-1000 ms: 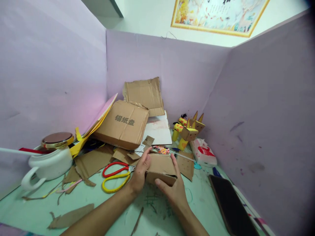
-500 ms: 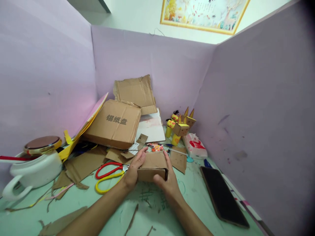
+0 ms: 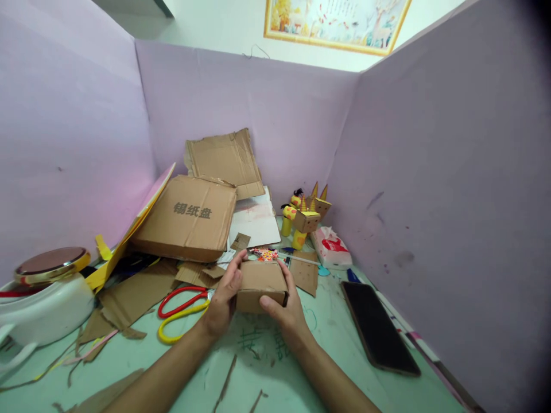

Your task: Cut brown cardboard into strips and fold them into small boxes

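Observation:
A small brown cardboard box (image 3: 262,280) is held between both hands, just above or on the green table; I cannot tell whether it touches. My left hand (image 3: 224,298) grips its left side, with the thumb on the near left edge. From the right, my right hand (image 3: 284,307) closes on it, the thumb pressing the front face and the fingers along the right side. Scissors (image 3: 183,312) with one red and one yellow handle lie left of my left hand, their blades mostly hidden behind it. Behind the box is a colourful patterned piece (image 3: 264,253).
A large cardboard box (image 3: 185,218) leans at the back left among cardboard scraps (image 3: 133,292). At left stands a white pot (image 3: 55,310). Two yellow giraffe-like figures (image 3: 301,223), a tissue pack (image 3: 331,249) and a phone (image 3: 379,327) are at right. Lilac panels (image 3: 245,97) enclose the table.
The camera view has turned slightly right, so the surroundings sit further left. Both hands still hold the small box, and my right thumb has slid a little across its front.

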Motion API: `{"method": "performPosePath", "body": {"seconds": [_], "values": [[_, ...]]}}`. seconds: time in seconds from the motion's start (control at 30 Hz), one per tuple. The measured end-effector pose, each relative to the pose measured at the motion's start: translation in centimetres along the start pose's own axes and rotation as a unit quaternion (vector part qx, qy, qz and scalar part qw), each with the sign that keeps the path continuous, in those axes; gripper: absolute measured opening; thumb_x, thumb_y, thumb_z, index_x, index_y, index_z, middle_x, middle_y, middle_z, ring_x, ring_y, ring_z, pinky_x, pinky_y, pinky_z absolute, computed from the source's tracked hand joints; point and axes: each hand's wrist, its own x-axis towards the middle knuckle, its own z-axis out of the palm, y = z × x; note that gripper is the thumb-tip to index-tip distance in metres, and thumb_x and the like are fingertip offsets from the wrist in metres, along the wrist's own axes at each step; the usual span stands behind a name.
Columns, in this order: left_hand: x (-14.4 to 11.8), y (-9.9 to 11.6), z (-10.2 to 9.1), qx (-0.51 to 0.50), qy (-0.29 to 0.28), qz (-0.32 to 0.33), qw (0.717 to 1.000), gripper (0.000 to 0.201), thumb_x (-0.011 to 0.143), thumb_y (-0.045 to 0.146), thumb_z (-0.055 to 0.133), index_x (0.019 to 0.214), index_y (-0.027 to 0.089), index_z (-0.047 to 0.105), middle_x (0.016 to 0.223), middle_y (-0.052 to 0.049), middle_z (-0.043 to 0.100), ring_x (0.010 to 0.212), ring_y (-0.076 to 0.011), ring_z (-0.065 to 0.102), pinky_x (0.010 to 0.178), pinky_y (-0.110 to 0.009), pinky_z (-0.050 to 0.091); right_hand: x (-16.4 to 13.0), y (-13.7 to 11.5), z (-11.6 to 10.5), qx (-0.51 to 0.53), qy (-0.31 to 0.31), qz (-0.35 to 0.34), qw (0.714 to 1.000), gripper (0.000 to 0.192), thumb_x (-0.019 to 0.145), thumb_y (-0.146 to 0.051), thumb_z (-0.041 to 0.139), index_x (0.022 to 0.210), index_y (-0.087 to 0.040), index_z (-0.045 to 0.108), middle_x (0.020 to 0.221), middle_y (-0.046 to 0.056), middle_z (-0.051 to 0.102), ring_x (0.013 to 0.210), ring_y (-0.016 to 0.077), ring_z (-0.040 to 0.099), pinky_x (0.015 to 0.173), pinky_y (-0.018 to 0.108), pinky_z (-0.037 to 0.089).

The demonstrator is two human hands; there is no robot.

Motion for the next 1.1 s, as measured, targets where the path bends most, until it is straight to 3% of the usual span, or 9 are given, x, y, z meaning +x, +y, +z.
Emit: {"method": "performPosePath", "body": {"seconds": [0.13,0.3,0.4,0.53,0.67,0.73,0.83,1.0,1.1], "values": [[-0.2,0.4,-0.2,0.113,-0.12,0.09,0.982,0.086,0.068,0.054,0.062,0.138,0.022,0.025,0.143,-0.008,0.03,0.128,-0.0328,0.029,0.103,-0.038,0.028,-0.1,-0.8,-0.3,0.017,0.002,-0.049,0.999,0.087,0.061,-0.043,0.07,0.132,-0.019,0.026,0.127,0.014,0.048,0.112,0.0313,0.05,0.093,0.044,0.04],[-0.7,1.7,-0.1,0.27,-0.176,0.12,0.939,0.099,0.063,0.037,0.073,0.141,0.021,0.015,0.144,-0.012,0.028,0.128,-0.0347,0.029,0.106,-0.043,0.021,-0.8,-1.4,-0.4,-0.044,0.0,-0.15,0.988,0.092,0.057,-0.042,0.073,0.132,-0.019,0.024,0.132,0.013,0.042,0.12,0.0309,0.042,0.099,0.041,0.035],[-0.9,1.9,-0.3,0.291,-0.175,0.129,0.932,0.104,0.06,0.032,0.075,0.142,0.023,0.01,0.145,-0.011,0.024,0.129,-0.0335,0.029,0.107,-0.042,0.02,-1.0,-1.4,-0.5,-0.061,-0.01,-0.164,0.985,0.095,0.057,-0.044,0.073,0.133,-0.02,0.021,0.136,0.013,0.038,0.124,0.031,0.039,0.101,0.04,0.034],[-0.8,1.6,-0.9,0.332,-0.142,0.13,0.924,0.114,0.06,0.027,0.076,0.142,0.022,-0.002,0.148,-0.011,0.017,0.133,-0.0323,0.021,0.108,-0.042,0.016,-1.0,-1.8,-0.3,-0.055,-0.044,-0.12,0.99,0.1,0.06,-0.044,0.072,0.137,-0.021,0.013,0.133,0.013,0.043,0.121,0.0299,0.043,0.1,0.041,0.035],[-0.8,1.4,-1.0,0.369,-0.125,0.119,0.913,0.114,0.06,0.029,0.076,0.143,0.02,-0.002,0.147,-0.012,0.018,0.131,-0.0344,0.023,0.108,-0.044,0.015,-0.8,-2.3,-0.3,0.011,-0.104,-0.088,0.991,0.108,0.061,-0.051,0.07,0.14,-0.022,0.003,0.133,0.013,0.045,0.119,0.0291,0.046,0.099,0.042,0.036],[-0.8,1.2,-0.9,0.359,-0.12,0.117,0.918,0.114,0.059,0.031,0.077,0.143,0.021,0.0,0.146,-0.013,0.023,0.129,-0.0353,0.027,0.107,-0.045,0.017,-0.7,-2.0,-0.3,0.048,-0.115,-0.093,0.988,0.113,0.056,-0.058,0.07,0.14,-0.021,0.003,0.132,0.014,0.046,0.118,0.0302,0.047,0.098,0.044,0.037],[-0.7,0.7,-0.3,0.298,-0.118,0.091,0.943,0.115,0.058,0.035,0.077,0.143,0.02,0.0,0.142,-0.014,0.03,0.126,-0.0353,0.033,0.105,-0.045,0.023,-0.6,-1.1,-0.3,0.053,-0.065,-0.09,0.992,0.107,0.06,-0.058,0.067,0.14,-0.02,0.008,0.13,0.014,0.047,0.117,0.0299,0.048,0.097,0.043,0.038],[-0.2,-0.3,0.3,0.107,-0.11,-0.034,0.988,0.111,0.064,0.041,0.071,0.142,0.017,-0.004,0.139,-0.014,0.037,0.123,-0.031,0.039,0.099,-0.038,0.034,-0.3,-0.1,-0.6,-0.006,0.04,0.04,0.998,0.084,0.068,-0.047,0.065,0.138,-0.021,0.024,0.126,0.011,0.052,0.112,0.0281,0.052,0.097,0.045,0.037],[-0.1,-0.7,0.1,0.09,-0.08,-0.054,0.991,0.105,0.065,0.036,0.071,0.143,0.021,0.002,0.14,-0.011,0.036,0.126,-0.0301,0.035,0.101,-0.038,0.032,-0.2,0.0,-0.8,-0.011,0.049,0.059,0.997,0.08,0.07,-0.045,0.065,0.137,-0.021,0.028,0.123,0.01,0.056,0.112,0.0269,0.052,0.098,0.044,0.036]]}}
